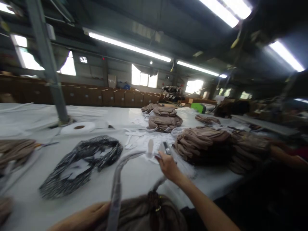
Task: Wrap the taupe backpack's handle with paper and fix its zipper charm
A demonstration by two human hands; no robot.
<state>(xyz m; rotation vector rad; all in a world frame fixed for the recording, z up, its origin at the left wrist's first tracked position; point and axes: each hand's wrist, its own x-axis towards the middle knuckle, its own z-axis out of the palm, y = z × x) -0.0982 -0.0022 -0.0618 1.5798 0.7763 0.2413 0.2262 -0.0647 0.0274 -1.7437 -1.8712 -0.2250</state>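
Note:
A brown fabric bag (134, 213) with a small metal fitting lies at the near table edge, directly in front of me. My left hand (99, 210) rests at its left side, fingers hidden behind the bag strap (117, 179). That strap looks wrapped in clear film and arcs up over the table. My right hand (168, 165) is closed among white pieces near the strap's far end. A grey, boxy object (165, 148) shows just beyond its fingers; blur hides whether they grip it. Beside it, a pale rounded tab (150, 146) stands up.
Stacked brown bags (202, 144) stand to the right; more bags (165, 122) lie farther back. A black-and-white bundle of ties (81, 163) and a white roll (78, 127) lie left. A metal post (49, 61) rises through the table. Another person's arm (286, 157) shows at right.

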